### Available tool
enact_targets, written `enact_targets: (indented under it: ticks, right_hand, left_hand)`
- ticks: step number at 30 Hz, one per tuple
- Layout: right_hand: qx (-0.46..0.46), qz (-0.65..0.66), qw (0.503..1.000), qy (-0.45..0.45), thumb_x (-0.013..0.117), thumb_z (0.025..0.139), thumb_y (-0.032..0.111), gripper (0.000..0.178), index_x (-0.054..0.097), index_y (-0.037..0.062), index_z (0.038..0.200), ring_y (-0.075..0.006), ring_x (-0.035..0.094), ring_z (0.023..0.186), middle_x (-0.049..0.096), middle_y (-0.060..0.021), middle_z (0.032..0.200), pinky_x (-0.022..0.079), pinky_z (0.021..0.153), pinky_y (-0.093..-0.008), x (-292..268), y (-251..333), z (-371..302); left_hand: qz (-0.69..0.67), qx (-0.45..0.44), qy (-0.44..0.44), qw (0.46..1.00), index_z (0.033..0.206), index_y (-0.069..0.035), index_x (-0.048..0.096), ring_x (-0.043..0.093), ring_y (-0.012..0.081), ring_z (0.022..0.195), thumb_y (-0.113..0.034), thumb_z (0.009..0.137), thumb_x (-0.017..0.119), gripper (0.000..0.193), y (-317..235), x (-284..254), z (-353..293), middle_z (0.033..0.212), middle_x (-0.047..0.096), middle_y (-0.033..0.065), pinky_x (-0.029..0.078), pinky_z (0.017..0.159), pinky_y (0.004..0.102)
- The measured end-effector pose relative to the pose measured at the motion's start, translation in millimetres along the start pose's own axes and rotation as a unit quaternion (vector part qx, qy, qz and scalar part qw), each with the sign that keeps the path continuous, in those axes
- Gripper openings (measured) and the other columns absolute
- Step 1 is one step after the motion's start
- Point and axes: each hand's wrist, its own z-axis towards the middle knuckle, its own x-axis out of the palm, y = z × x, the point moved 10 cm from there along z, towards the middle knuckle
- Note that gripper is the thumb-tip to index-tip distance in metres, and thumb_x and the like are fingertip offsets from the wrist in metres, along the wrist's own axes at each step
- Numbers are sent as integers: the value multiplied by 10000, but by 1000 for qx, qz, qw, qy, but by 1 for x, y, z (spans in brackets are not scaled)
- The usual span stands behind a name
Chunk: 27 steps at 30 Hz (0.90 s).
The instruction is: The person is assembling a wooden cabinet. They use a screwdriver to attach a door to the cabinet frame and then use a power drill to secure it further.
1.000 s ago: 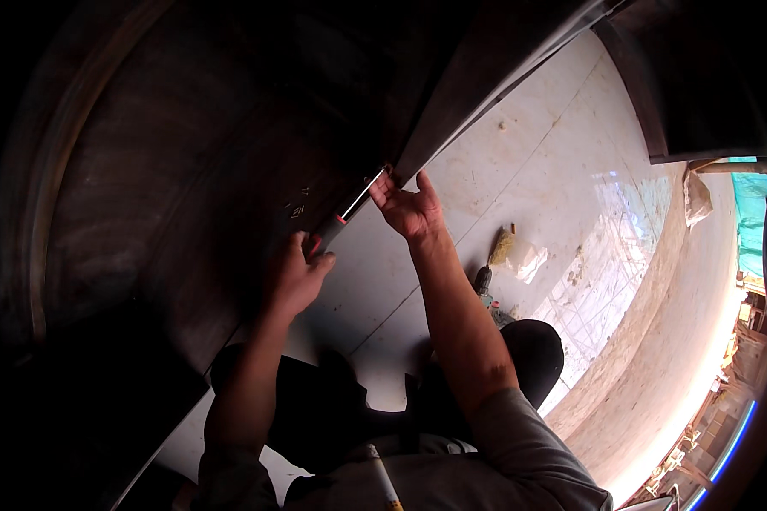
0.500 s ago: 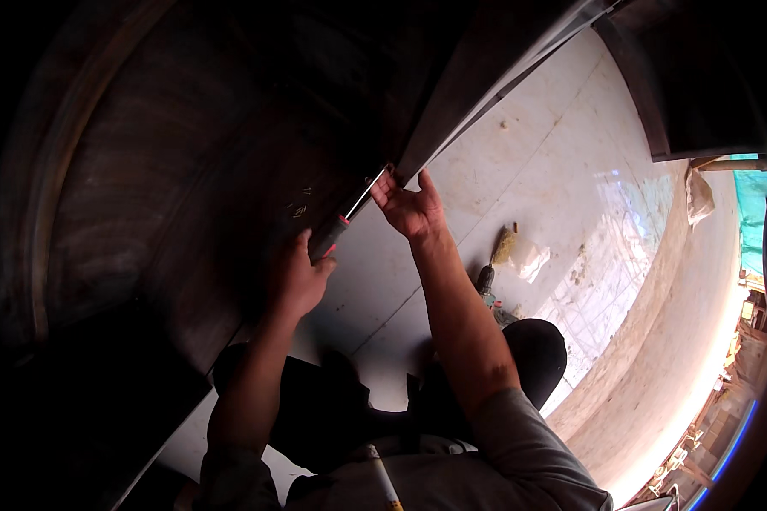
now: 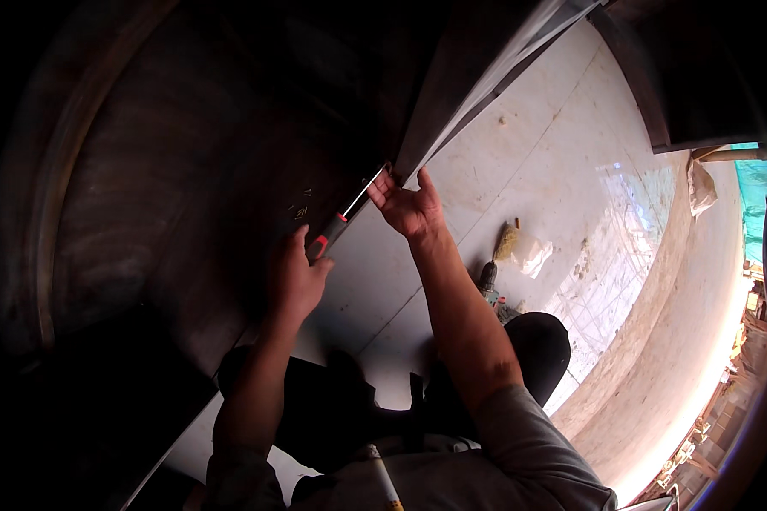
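Observation:
My left hand (image 3: 296, 277) is closed round the red-and-black handle of a screwdriver (image 3: 339, 221). Its bright shaft slants up and right, and the tip reaches the fingertips of my right hand (image 3: 411, 209). That hand is turned palm up at the lower end of a dark panel (image 3: 426, 128) with a pale edge. Thumb and fingers lie on either side of this end, the fingers fairly straight. Shadow hides what the tip bears on. Several small brass-coloured screws (image 3: 302, 210) lie on the dark wooden surface near my left fingertips.
On the pale tiled floor (image 3: 537, 162) to the right lies a power drill (image 3: 488, 281), beside a yellowish tuft (image 3: 508, 243) and a crumpled white scrap (image 3: 534, 255). A dark frame (image 3: 639, 94) stands at upper right. A lit cigarette (image 3: 383, 477) shows at the lower edge.
My left hand has shifted slightly on the screwdriver, so more of the red handle shows. My right hand keeps its place at the panel's end. The view has tilted a little.

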Motion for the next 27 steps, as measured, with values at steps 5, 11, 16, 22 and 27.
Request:
enact_targets:
  ticks: [5, 11, 16, 22, 27]
  right_hand:
    - [-5, 1, 999, -42, 475, 946, 509, 611, 486, -62, 1165, -339, 570, 1089, 578, -196, 1120, 421, 1042, -528, -2, -8, -5]
    - [-17, 20, 999, -41, 471, 957, 455, 563, 480, -64, 1176, -333, 549, 1121, 564, -184, 1150, 404, 1065, -505, -3, 2, -4]
    - [-11, 24, 999, -42, 484, 960, 415, 529, 469, -64, 1185, -323, 549, 1126, 562, -179, 1166, 402, 1070, -500, 0, -1, -5]
    - [-11, 21, 999, -43, 469, 963, 426, 536, 467, -68, 1171, -329, 569, 1101, 569, -189, 1152, 423, 1047, -506, -3, 3, -3]
    - [-4, 34, 998, -48, 457, 968, 427, 536, 469, -69, 1171, -333, 567, 1106, 573, -192, 1154, 422, 1047, -507, -5, 1, -2]
  left_hand:
    - [-62, -171, 204, 962, 1111, 11, 550, 675, 325, 880, -173, 834, 682, 358, 28, 38, -7, 864, 660, 211, 530, 793, 406]
    - [-1, 18, -39, 999, 1147, -2, 557, 659, 283, 854, -134, 844, 655, 345, -7, -15, -2, 932, 654, 169, 522, 762, 353]
    - [-245, -142, 69, 957, 1183, -13, 546, 634, 269, 977, -201, 870, 649, 379, 47, 28, -3, 1032, 656, 120, 515, 783, 343]
    - [-172, -170, 154, 958, 1189, -15, 531, 627, 282, 1031, -274, 874, 655, 426, 25, 18, -5, 1064, 647, 155, 517, 782, 366]
    - [-35, -16, 50, 998, 1163, -17, 528, 631, 307, 1027, -296, 870, 658, 425, 2, 4, -2, 1018, 657, 169, 525, 763, 388]
